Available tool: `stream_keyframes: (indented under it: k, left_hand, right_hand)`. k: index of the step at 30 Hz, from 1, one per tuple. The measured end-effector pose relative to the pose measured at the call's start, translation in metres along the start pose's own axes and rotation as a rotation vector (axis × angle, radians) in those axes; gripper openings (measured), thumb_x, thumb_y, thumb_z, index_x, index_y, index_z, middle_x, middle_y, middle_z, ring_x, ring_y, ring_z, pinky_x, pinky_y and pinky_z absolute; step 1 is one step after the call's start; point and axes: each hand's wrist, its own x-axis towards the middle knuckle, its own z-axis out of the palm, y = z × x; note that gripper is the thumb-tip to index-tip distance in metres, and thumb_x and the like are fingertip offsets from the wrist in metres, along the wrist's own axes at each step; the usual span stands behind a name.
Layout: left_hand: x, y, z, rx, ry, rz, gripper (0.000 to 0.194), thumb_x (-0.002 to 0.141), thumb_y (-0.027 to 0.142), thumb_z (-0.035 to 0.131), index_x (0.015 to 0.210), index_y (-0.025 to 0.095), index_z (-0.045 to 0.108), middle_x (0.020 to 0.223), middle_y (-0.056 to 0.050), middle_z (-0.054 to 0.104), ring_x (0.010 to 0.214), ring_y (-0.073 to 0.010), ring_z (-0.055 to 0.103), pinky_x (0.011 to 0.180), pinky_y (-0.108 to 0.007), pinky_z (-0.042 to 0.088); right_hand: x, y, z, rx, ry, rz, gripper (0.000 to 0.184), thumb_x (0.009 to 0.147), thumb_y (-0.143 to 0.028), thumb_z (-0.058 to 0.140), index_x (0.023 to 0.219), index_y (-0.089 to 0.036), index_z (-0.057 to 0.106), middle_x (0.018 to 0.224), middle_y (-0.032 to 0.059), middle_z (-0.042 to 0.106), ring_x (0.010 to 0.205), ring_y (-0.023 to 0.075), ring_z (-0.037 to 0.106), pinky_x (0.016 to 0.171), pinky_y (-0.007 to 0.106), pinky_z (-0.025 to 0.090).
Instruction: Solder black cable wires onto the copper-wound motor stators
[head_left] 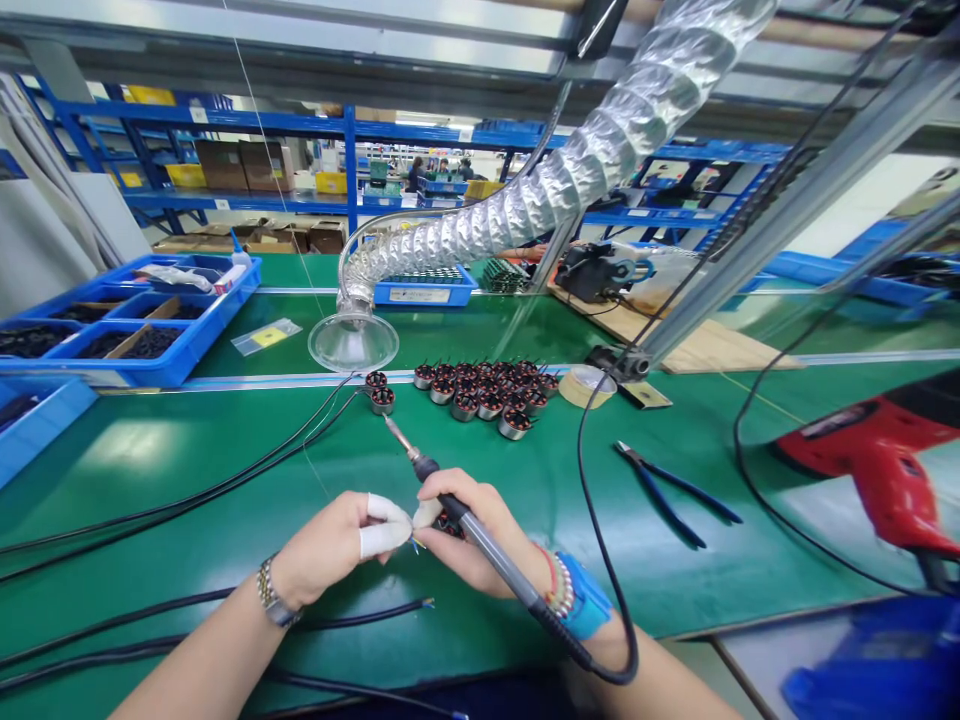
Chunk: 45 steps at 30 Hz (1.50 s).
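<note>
My right hand point(480, 530) is closed around a soldering iron point(499, 560), whose metal tip points up and left toward two small motor stators. A further stator point(448, 524) shows partly beneath the iron, within the same hand's fingers. My left hand point(337, 545), with white finger covers, is closed in a pinch and meets the right fingertips. Thin coloured wires point(417, 545) stick out just below the pinch; where they lead is hidden. Beyond the tip, the two stators point(382, 399) sit joined to black cables point(285, 462). Behind and to the right, several stators point(487, 390) stand grouped on the green bench.
A silver duct with a clear hood point(353, 343) hangs over the bench. Blue-handled cutters point(675, 490), a tape roll point(587, 386) and a red power tool point(885, 450) lie right. A blue divided bin point(180, 345) stands left. Loose black cables point(360, 617) cross the front.
</note>
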Motion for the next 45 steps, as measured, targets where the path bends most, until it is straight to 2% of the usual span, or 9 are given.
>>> stream_keyframes:
  k: [6,11,19,23,30,33,37,40,45]
  left_hand:
    - [0.001,0.003,0.003,-0.012,0.160,0.047,0.019,0.069,0.032,0.058,0.063,0.014,0.057,0.060,0.003,0.049,0.058,-0.0101,0.039,0.059,-0.022,0.033]
    - [0.003,0.000,0.004,-0.002,0.206,0.056,0.018,0.069,0.031,0.057,0.063,0.014,0.056,0.061,0.002,0.049,0.060,-0.0109,0.040,0.061,-0.022,0.034]
    - [0.004,-0.008,0.004,0.180,0.255,0.134,0.019,0.077,0.032,0.051,0.071,0.015,0.057,0.069,0.000,0.053,0.066,-0.0126,0.045,0.063,-0.022,0.036]
    - [0.005,-0.009,0.005,0.282,0.275,0.146,0.020,0.080,0.031,0.048,0.069,0.016,0.055,0.066,0.001,0.051,0.063,-0.0119,0.042,0.061,-0.021,0.034]
    - [0.008,-0.012,0.004,0.276,0.248,0.150,0.014,0.078,0.025,0.048,0.068,0.016,0.054,0.068,0.001,0.052,0.066,-0.0120,0.045,0.065,-0.022,0.036]
    - [0.009,-0.012,0.003,0.252,0.249,0.152,0.013,0.077,0.025,0.049,0.068,0.016,0.053,0.070,0.001,0.053,0.068,-0.0125,0.047,0.067,-0.022,0.037]
    - [0.011,-0.012,0.001,0.222,0.252,0.126,0.014,0.077,0.026,0.049,0.069,0.016,0.053,0.071,0.000,0.054,0.069,-0.0129,0.047,0.069,-0.024,0.037]
    - [0.012,-0.013,-0.002,0.206,0.253,0.109,0.015,0.076,0.028,0.050,0.068,0.016,0.053,0.070,0.000,0.053,0.068,-0.0128,0.046,0.069,-0.024,0.037]
    - [0.014,-0.008,-0.009,0.196,0.228,0.086,0.017,0.072,0.031,0.053,0.066,0.015,0.052,0.068,0.000,0.052,0.068,-0.0131,0.046,0.069,-0.025,0.037]
  right_hand:
    - [-0.006,0.012,0.012,0.065,0.158,0.059,0.030,0.072,-0.012,0.062,0.096,-0.023,0.047,0.074,-0.0022,0.063,0.063,0.0101,0.061,0.063,0.021,0.050]
    - [-0.006,0.014,0.014,0.020,0.117,0.026,0.028,0.072,-0.009,0.060,0.094,-0.022,0.049,0.075,-0.0017,0.062,0.064,0.0094,0.060,0.064,0.020,0.050]
    - [-0.007,0.019,0.022,0.251,0.169,0.209,0.033,0.074,-0.012,0.057,0.100,-0.023,0.041,0.077,-0.0009,0.062,0.066,0.0103,0.061,0.064,0.023,0.050]
    - [-0.007,0.017,0.020,0.158,0.148,0.203,0.032,0.073,-0.010,0.056,0.100,-0.022,0.043,0.076,-0.0011,0.062,0.065,0.0102,0.060,0.064,0.022,0.050]
    - [-0.008,0.019,0.018,0.130,0.142,0.197,0.032,0.073,-0.010,0.057,0.098,-0.022,0.044,0.077,-0.0018,0.062,0.067,0.0102,0.062,0.064,0.021,0.050]
    - [-0.012,0.022,0.008,0.083,0.153,0.197,0.035,0.073,-0.011,0.059,0.101,-0.023,0.043,0.083,-0.0004,0.063,0.070,0.0105,0.062,0.067,0.021,0.051]
    - [-0.032,0.031,-0.012,-0.179,0.219,0.177,0.034,0.074,-0.014,0.060,0.103,-0.023,0.045,0.092,0.0033,0.063,0.082,0.0149,0.063,0.073,0.026,0.050]
    - [-0.051,0.041,-0.018,-0.290,0.137,0.244,0.040,0.071,-0.016,0.064,0.105,-0.022,0.045,0.095,0.0049,0.063,0.085,0.0179,0.063,0.073,0.028,0.051]
    - [-0.061,0.047,-0.012,-0.227,0.012,0.295,0.041,0.071,-0.015,0.062,0.106,-0.021,0.044,0.095,0.0038,0.063,0.084,0.0164,0.062,0.076,0.029,0.050]
